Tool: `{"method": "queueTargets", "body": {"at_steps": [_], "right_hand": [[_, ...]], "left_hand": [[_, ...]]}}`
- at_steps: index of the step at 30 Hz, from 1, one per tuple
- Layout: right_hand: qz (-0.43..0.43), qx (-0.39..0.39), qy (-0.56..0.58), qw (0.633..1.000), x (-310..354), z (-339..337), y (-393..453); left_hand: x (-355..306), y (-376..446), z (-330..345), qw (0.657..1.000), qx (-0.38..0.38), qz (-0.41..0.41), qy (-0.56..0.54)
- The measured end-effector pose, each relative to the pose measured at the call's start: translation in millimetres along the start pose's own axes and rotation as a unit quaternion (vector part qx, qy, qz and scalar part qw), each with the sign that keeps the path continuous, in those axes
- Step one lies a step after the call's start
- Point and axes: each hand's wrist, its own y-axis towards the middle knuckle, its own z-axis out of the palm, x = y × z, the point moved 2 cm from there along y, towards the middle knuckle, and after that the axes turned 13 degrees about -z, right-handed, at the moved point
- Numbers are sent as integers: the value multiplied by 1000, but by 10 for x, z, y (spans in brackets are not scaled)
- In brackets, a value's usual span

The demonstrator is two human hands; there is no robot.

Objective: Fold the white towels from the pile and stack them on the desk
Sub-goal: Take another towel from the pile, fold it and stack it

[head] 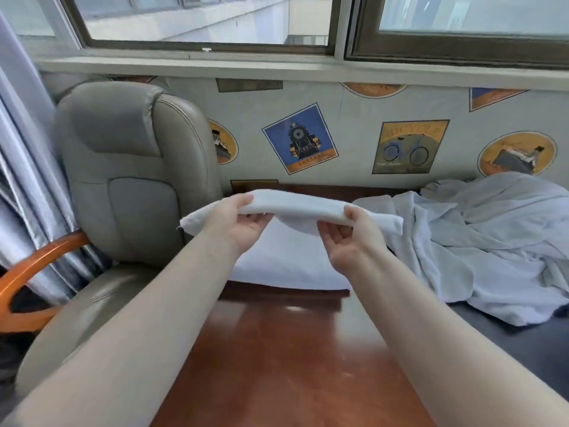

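A folded white towel (295, 204) hangs in the air over the far end of the brown desk (277, 359). My left hand (237, 223) grips its left part, thumb on top and fingers curled beneath. Its right part is pinched by my right hand (351, 238) the same way. Both towel ends stick out past my hands. Directly under the held towel, a stack of folded white towels (283, 263) lies on the desk. A crumpled pile of white towels (480, 241) spreads to the right.
A grey leather chair (129, 180) with an orange wooden armrest (34, 272) stands left of the desk. A curtain (24, 167) hangs at far left. Behind the desk is a wall with poster prints (300, 138) under a window. The pile rests on a dark surface (505, 343).
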Motion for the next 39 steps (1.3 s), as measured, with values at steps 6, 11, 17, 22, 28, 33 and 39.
{"method": "queueTargets", "body": {"at_steps": [6,11,17,22,28,33,39], "right_hand": [[-103,51,-27,993,-266,155,596],[-20,-80,-105,991,-1018,-624,1052],[-51,-87,-131,986,-1159,-791,1210],[-83,-109,-170,976,-1074,-810,1154],[-325,-227,-310,864,-1041,-834,955],[-441,189,-686,547,-1386,-353,1053],[-246,203,-886,336,-1195,-514,1767]], "left_hand": [[-303,537,-167,998,41,33,32],[273,1142,-1057,994,-78,-80,-11],[281,1317,-1329,993,-96,-38,-56],[54,1266,-1402,984,-153,32,-86],[3,1120,-1398,920,-306,246,-17],[353,1250,-941,641,-184,410,622],[-40,1783,-1268,357,-270,203,871]]}}
